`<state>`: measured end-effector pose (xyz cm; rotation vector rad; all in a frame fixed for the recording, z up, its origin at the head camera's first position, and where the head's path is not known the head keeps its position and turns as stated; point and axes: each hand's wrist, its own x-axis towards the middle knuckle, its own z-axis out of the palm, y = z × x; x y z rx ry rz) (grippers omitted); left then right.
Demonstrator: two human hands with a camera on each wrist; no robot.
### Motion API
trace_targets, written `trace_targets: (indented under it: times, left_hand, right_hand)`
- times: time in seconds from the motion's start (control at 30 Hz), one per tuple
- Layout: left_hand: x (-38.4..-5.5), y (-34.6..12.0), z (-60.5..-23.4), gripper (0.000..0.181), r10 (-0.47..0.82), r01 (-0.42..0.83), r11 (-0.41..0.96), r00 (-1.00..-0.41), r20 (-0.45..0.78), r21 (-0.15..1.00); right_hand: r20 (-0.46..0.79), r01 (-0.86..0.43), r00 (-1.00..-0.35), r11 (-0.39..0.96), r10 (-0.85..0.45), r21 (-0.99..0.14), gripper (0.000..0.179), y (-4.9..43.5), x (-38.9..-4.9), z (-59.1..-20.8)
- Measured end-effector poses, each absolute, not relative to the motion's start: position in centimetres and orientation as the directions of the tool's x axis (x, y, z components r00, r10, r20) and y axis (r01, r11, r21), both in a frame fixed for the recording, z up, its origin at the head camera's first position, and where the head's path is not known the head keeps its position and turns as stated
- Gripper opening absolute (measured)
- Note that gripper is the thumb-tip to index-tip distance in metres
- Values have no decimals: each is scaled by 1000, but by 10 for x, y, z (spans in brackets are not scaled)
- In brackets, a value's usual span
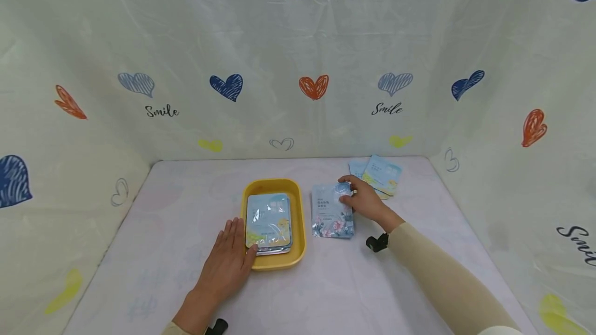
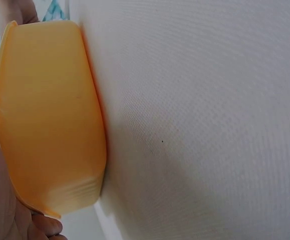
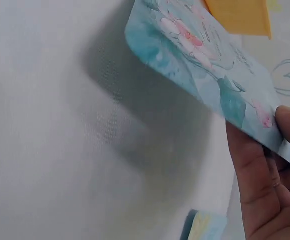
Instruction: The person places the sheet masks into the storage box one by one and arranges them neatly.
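A pale blue face mask packet (image 1: 331,216) with pink flowers is pinched at its upper right by my right hand (image 1: 365,201). In the right wrist view the thumb lies on the packet's printed face (image 3: 205,65), fingers behind it, and the packet is raised at a slant over its shadow. My left hand (image 1: 225,258) rests along the left side of a yellow plastic basket (image 1: 300,244), fingers straight, thumb over the near rim. Inside the basket lie stacked packets, the top one (image 1: 267,218) light blue with yellow print.
Behind the right hand, several light blue packets (image 1: 383,172) overlap on the white-covered table (image 1: 181,206). A pale curtain (image 1: 279,30) printed with hearts stands along the back and both sides. Black wrist cameras (image 1: 377,243) sit under both wrists.
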<state>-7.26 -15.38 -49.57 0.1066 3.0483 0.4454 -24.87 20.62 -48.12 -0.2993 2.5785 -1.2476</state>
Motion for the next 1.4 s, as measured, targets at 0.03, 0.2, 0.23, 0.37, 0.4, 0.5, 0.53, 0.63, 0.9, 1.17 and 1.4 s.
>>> trace_targets:
  times: [0.03,0.2,0.23,0.37,0.4,0.5,0.53,0.63,0.9,1.17,1.4]
  left_hand:
    - [-73,-154,-496,82,76,58,956,-996,-50,288]
    - [-73,-153,-495,83,73,53,957,-996,-59,287]
    - [-73,-153,-495,84,73,53,957,-996,-60,287]
    - [-72,-153,-494,84,73,51,957,-995,-64,286]
    - [-72,-153,-494,85,72,50,957,-995,-66,286]
    - [-72,-153,-494,84,70,46,956,-995,-72,289]
    - [-72,-153,-494,85,69,45,956,-995,-74,290]
    - [-72,-154,-495,85,68,42,955,-995,-79,294]
    - [-72,-154,-496,84,74,56,953,-996,-51,297]
    - [-71,-154,-495,82,78,64,955,-996,-34,291]
    - [-72,-154,-494,82,88,79,960,-996,-25,267]
  right_hand:
    - [-149,-55,-945,591,-290,-805,52,207,-249,-482]
    - [-165,-1,-944,502,-286,-865,54,207,-248,-486]
    - [-168,7,-943,486,-288,-874,54,206,-247,-487]
    - [-198,43,-935,460,-294,-887,48,203,-245,-493]
    - [-206,51,-934,460,-292,-887,48,202,-245,-495]
    - [-229,78,-934,468,-275,-880,47,199,-244,-500]
    - [-234,84,-934,471,-270,-878,47,198,-243,-501]
    - [-252,108,-931,460,-264,-881,47,197,-242,-503]
    - [-240,131,-931,363,-274,-922,49,200,-241,-497]
    - [-214,120,-942,336,-258,-934,50,203,-243,-486]
    - [-211,125,-947,328,-241,-936,51,206,-246,-478]
